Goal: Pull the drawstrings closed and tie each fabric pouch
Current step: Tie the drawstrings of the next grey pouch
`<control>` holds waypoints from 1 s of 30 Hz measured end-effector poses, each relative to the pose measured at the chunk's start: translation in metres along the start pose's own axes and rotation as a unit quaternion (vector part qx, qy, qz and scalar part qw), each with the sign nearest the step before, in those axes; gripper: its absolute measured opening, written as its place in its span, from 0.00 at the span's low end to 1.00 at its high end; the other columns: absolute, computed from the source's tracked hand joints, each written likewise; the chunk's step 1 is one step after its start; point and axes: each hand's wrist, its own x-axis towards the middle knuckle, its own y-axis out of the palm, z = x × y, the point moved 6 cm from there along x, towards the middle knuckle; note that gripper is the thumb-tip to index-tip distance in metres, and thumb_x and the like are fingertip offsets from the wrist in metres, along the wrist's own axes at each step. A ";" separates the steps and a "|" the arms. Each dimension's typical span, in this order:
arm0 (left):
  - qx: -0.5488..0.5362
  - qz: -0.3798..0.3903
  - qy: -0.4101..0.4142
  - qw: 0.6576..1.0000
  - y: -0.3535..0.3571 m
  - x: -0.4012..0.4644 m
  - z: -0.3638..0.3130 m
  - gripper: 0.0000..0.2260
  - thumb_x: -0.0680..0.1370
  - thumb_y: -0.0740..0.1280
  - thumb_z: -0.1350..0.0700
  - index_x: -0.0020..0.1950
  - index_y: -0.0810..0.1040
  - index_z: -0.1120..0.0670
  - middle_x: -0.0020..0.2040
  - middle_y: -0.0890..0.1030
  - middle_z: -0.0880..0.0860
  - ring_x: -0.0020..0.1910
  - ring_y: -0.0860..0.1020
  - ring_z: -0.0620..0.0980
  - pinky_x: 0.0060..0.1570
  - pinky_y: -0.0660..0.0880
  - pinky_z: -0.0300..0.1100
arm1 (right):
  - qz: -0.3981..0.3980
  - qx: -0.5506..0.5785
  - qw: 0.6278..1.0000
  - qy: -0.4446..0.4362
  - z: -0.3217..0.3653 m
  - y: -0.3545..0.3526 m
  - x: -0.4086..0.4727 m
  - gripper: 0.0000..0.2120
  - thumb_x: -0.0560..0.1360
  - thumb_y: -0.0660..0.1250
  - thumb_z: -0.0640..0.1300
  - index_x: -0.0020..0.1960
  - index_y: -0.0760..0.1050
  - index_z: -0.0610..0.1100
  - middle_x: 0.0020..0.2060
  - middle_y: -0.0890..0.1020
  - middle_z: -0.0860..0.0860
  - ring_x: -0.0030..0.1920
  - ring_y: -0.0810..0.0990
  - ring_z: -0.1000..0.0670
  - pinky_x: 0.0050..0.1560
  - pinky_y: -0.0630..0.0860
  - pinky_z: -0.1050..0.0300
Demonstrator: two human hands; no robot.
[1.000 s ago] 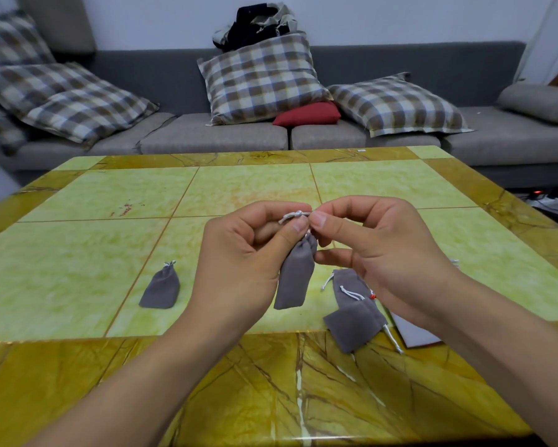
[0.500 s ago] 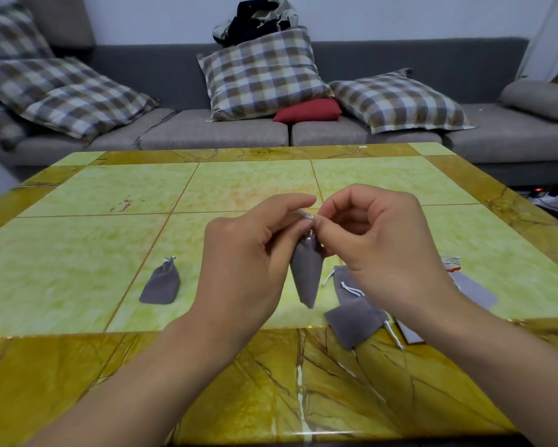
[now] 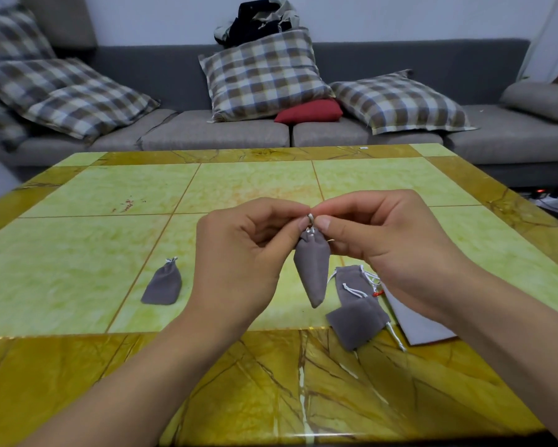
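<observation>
A grey fabric pouch (image 3: 313,269) hangs in the air above the table, its mouth gathered shut. My left hand (image 3: 242,253) and my right hand (image 3: 384,246) both pinch its white drawstring (image 3: 310,218) at the top, fingertips almost touching. A closed, tied grey pouch (image 3: 163,283) lies on the table to the left. Two flat grey pouches with loose white strings lie under my right hand, one behind (image 3: 352,285) and one in front (image 3: 356,324).
The table (image 3: 77,253) has green tiles and a yellow marbled border. A grey flat sheet (image 3: 416,327) lies by my right wrist. A grey sofa (image 3: 213,133) with checked cushions stands behind the table. Cables lie on the floor at the right.
The hanging pouch has turned and swung slightly right, its tip pointing down. My fingertips have drawn closer together on the string above the gathered mouth.
</observation>
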 end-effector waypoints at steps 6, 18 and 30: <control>-0.063 -0.003 -0.021 0.998 0.004 -0.003 -0.001 0.09 0.74 0.72 0.65 0.46 0.83 0.51 0.41 0.86 0.42 0.41 0.84 0.39 0.43 0.78 0.30 | -0.011 0.054 0.997 0.060 -0.006 -0.003 0.000 0.12 0.65 0.74 0.38 0.48 0.83 0.35 0.44 0.86 0.37 0.45 0.86 0.41 0.44 0.83 0.57; 0.058 -0.032 0.087 0.994 -0.002 -0.002 -0.012 0.08 0.75 0.72 0.65 0.49 0.84 0.52 0.44 0.84 0.42 0.45 0.83 0.37 0.46 0.78 0.31 | -0.040 -0.041 0.998 -0.033 0.007 -0.004 -0.004 0.02 0.73 0.72 0.35 0.43 0.83 0.37 0.37 0.85 0.42 0.35 0.84 0.50 0.36 0.81 0.58; -0.076 -0.032 -0.017 0.996 -0.010 0.010 -0.003 0.07 0.75 0.71 0.67 0.47 0.82 0.55 0.38 0.85 0.50 0.36 0.84 0.45 0.39 0.79 0.35 | 0.001 -0.078 0.994 -0.081 0.014 -0.002 0.001 0.03 0.76 0.67 0.31 0.44 0.78 0.33 0.35 0.83 0.46 0.36 0.83 0.53 0.37 0.80 0.60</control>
